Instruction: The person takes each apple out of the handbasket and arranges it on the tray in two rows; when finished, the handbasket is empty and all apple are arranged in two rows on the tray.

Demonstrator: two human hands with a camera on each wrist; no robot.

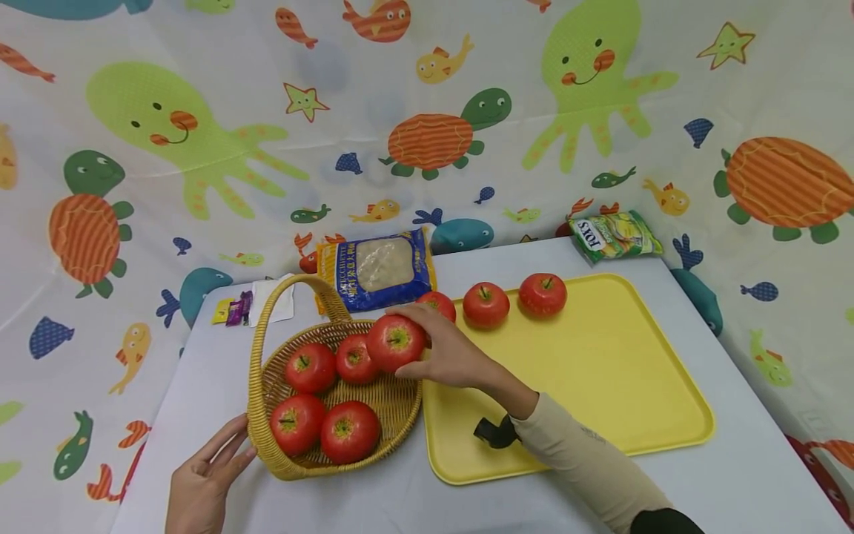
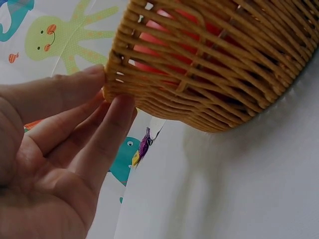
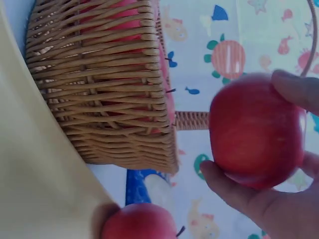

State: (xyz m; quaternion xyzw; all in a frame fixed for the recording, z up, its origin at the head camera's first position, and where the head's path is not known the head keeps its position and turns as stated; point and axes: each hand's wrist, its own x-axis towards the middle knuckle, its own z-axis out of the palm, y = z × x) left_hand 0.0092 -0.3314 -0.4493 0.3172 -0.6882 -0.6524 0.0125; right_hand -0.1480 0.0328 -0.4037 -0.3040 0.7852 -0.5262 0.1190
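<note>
My right hand [image 1: 440, 354] grips a red apple [image 1: 395, 342] [image 3: 256, 130] just above the right rim of a wicker basket [image 1: 267, 437] [image 3: 104, 94] with a tall handle. Several more red apples [image 1: 310, 367] lie inside the basket. My left hand [image 1: 203, 482] [image 2: 60, 164] rests with straight fingers against the basket's outer wall [image 2: 214, 84] at its lower left. A yellow tray [image 1: 600, 371] sits to the right of the basket, with three apples [image 1: 485, 304] in a row along its far edge; one of them [image 1: 440, 302] is partly hidden by my right hand.
A blue-and-yellow food packet [image 1: 376, 268] lies behind the basket, a green FOXS packet [image 1: 614, 236] behind the tray, and small sachets [image 1: 236, 308] at the far left. The grey table [image 1: 754, 475] is ringed by a sea-animal print cloth [image 1: 427, 111].
</note>
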